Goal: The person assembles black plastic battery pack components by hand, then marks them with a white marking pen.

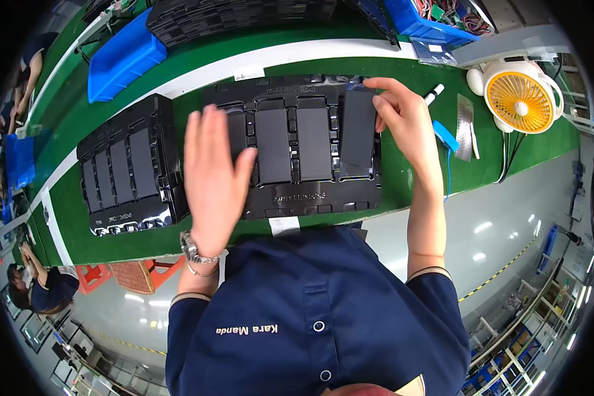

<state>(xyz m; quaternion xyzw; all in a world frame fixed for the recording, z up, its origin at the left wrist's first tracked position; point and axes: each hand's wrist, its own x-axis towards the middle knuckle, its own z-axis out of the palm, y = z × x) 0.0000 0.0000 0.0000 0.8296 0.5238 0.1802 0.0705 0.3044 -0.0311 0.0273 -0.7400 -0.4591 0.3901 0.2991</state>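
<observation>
A black moulded plastic tray (280, 199) lies in front of me, with flat dark rectangular panels in its slots. My right hand (402, 119) pinches the upper right edge of the rightmost dark panel (358, 135), which sits slightly tilted in its slot. Over the leftmost slot my left hand (212, 175) is spread flat, its fingers stretched out. It covers part of the panel (237, 134) there; whether it touches is hard to tell. Two more panels, one left of centre (272, 145) and one right of centre (315, 142), rest in the middle slots.
A stack of similar filled trays (86, 152) stands at the left on the green bench mat (402, 188). Further back are a blue bin (122, 66) and stacked black trays (244, 23). On the right sit a yellow and white fan (520, 105), a marker (434, 94) and a blue tool (446, 136).
</observation>
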